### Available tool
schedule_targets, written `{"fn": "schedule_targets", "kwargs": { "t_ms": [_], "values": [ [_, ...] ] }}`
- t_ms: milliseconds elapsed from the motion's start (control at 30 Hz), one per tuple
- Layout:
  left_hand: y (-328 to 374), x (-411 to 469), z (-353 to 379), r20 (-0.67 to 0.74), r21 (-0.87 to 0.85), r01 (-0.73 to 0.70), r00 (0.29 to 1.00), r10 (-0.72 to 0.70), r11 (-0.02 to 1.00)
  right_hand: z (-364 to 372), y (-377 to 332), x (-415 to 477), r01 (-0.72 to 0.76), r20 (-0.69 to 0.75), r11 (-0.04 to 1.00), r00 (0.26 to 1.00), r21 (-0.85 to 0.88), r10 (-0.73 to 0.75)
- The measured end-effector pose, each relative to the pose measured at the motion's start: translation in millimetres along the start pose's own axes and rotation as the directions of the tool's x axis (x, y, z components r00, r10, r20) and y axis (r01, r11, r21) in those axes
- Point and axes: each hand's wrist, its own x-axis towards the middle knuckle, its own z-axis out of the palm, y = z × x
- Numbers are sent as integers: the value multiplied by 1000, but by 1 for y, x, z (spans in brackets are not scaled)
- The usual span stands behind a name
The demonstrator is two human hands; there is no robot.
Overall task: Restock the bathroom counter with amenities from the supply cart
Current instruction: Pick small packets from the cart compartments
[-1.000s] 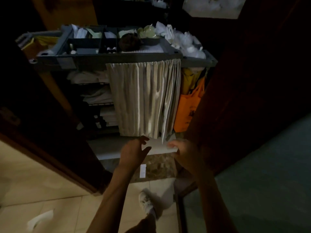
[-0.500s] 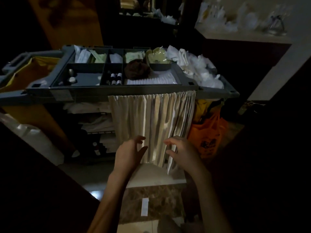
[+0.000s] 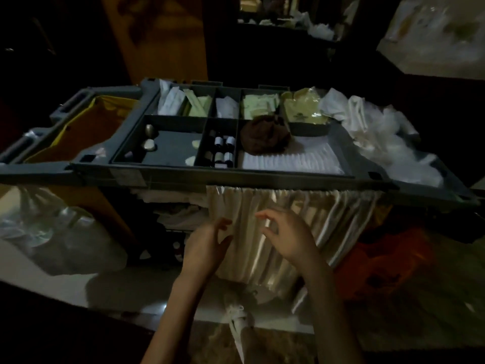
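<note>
The grey supply cart (image 3: 168,177) stands in front of me, its top tray split into compartments. Small dark bottles (image 3: 222,151) with white labels sit in a middle compartment, pale green packets (image 3: 258,106) and white sachets (image 3: 170,101) in the back row. A brown cloth (image 3: 265,135) lies on a white pad (image 3: 291,160). A cream curtain (image 3: 301,227) hangs below the tray. My left hand (image 3: 204,248) and my right hand (image 3: 288,235) hover side by side in front of the curtain, fingers loosely spread, holding nothing.
A yellow bag (image 3: 78,127) hangs at the cart's left end, with a clear plastic bag (image 3: 52,232) below it. White crumpled linen (image 3: 388,132) piles on the cart's right end. An orange bag (image 3: 380,264) hangs at lower right. Folded towels (image 3: 178,211) fill the shelves behind the curtain.
I have come closer to the cart, which now fills the view. Both hands have risen from the floor edge up along the curtain toward the tray, still empty.
</note>
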Motion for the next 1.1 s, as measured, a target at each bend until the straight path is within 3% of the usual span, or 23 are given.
{"fn": "schedule_targets", "kwargs": {
  "t_ms": [167, 433, 600, 833, 1100],
  "values": [
    [-9, 96, -29, -131, 15, -4, 991, 5, 1000, 7, -2, 119, 63, 35, 997, 997, 50, -64],
    [-30, 229, -47, -204, 10, 57, 978, -54, 998, 25, -1, 266, 98, 57, 993, 993, 59, -101],
    [-57, 252, -44, -261, -108, 54, 962, -81, 993, 58, -5, 310, 100, 61, 990, 992, 104, -106],
    [-81, 300, -46, -271, -155, -5, 962, -37, 988, 86, -5, 358, 74, -51, 992, 996, 100, -69],
    [-109, 365, -41, -290, -77, -189, 944, 159, 979, 94, 2, 386, -31, -186, 993, 981, 110, 51]
  ]
}}
